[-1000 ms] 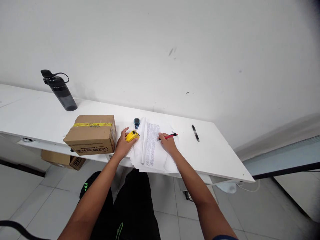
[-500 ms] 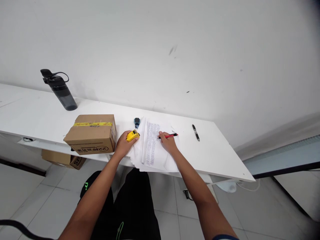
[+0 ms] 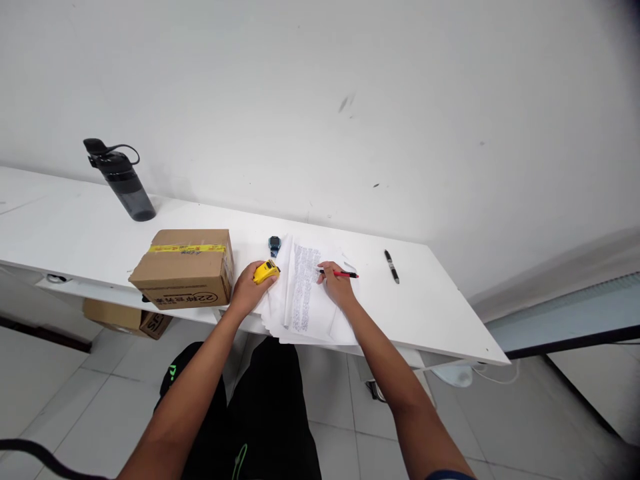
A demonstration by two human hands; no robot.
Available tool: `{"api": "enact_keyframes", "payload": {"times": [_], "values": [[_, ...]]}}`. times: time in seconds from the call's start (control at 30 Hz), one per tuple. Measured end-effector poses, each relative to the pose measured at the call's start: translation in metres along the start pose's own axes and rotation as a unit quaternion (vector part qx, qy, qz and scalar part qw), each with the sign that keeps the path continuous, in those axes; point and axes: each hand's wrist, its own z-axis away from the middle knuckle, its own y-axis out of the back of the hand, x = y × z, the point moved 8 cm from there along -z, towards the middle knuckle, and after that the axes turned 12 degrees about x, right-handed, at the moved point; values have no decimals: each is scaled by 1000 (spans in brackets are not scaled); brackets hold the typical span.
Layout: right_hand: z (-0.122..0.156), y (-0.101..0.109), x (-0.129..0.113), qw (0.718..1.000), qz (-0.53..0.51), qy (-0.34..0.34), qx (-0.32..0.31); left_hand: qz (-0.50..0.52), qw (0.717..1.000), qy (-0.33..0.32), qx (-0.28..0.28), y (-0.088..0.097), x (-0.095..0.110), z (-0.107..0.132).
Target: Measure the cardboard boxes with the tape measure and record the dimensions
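My left hand is closed around a yellow tape measure, at the left edge of a stack of paper sheets. Blue handwriting or print runs down the top sheet in a column. In my right hand is a red and black pen, its tip end over the right side of that column. Whether the tip touches the paper is too small to tell. Just behind the stack lies a dark wristwatch with a blue strap.
A taped cardboard box stands left of my left hand on the white table. Farther left at the back is a dark water bottle. A black pen lies to the right. Under the table sits another cardboard box.
The pen in my right hand has tilted slightly and its back end has shifted a little right. My left hand stays on the tape measure. The view has barely moved.
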Motion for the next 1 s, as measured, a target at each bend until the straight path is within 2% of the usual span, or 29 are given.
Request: {"api": "enact_keyframes", "payload": {"times": [0.3, 0.4, 0.47, 0.57, 0.67, 0.73, 0.83, 1.0], "values": [[0, 0, 2, 1000, 13, -8, 3, 0, 1000, -6, 1, -1, -1, 0], [-1, 1, -2, 1000, 18, 17, 2, -3, 1000, -5, 1, 0, 0, 0], [-3, 7, -9, 997, 16, 69, 37, -3, 1000, -5, 1, 0, 0, 0], [-6, 22, -17, 979, 38, 147, 135, 2, 1000, -11, -1, -1, -1, 0], [-10, 28, -12, 964, 115, 148, 189, 2, 1000, -16, 0, -1, -2, -1], [-15, 26, -4, 960, 164, 123, 193, 0, 1000, -14, 2, -1, -3, -1], [-20, 18, 6, 956, 223, 96, 163, 4, 1000, -16, 3, 0, -4, -1], [-17, 9, 3, 937, 286, 128, 152, 11, 1000, -26, 6, 0, -4, -2]]}}
